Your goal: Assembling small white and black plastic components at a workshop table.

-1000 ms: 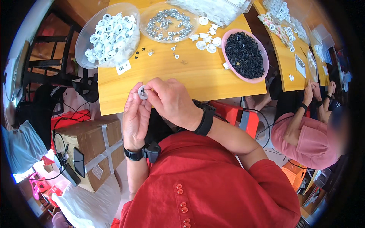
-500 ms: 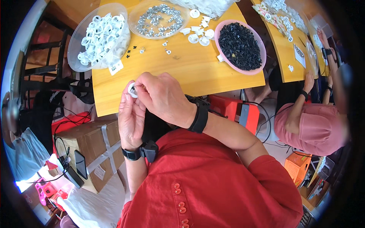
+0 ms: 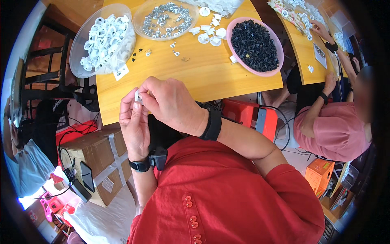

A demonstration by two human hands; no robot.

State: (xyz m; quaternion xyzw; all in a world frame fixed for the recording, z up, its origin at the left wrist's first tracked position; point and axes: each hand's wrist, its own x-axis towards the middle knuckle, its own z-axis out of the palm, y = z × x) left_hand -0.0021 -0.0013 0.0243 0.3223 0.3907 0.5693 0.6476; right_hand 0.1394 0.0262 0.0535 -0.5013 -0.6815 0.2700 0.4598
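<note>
My left hand (image 3: 136, 126) holds a small white ring-shaped plastic part (image 3: 137, 96) between thumb and fingers, over the table's near edge. My right hand (image 3: 172, 103) is pinched at the same part from the right; whether a smaller piece sits in its fingertips is hidden. Beyond my hands stand a clear tub (image 3: 129, 49) of white ring-shaped parts, a clear shallow dish (image 3: 140, 32) of small silvery metal pieces and a pink bowl (image 3: 280, 53) heaped with small black cross-shaped pieces. A few loose black pieces (image 3: 134, 59) and metal pieces (image 3: 176, 53) lie between them.
Round white parts (image 3: 215, 41) lie loose on the wooden table (image 3: 203, 77), near a plastic bag (image 3: 227, 5). A cardboard box (image 3: 99, 150) with a phone (image 3: 86, 176) stands at my left. At right, a person in pink (image 3: 329, 132) works at another table (image 3: 302, 61).
Both hands have shifted slightly left, and the white part is turned so it shows more edge-on. At the other table, the person's far arm has reached toward the white parts.
</note>
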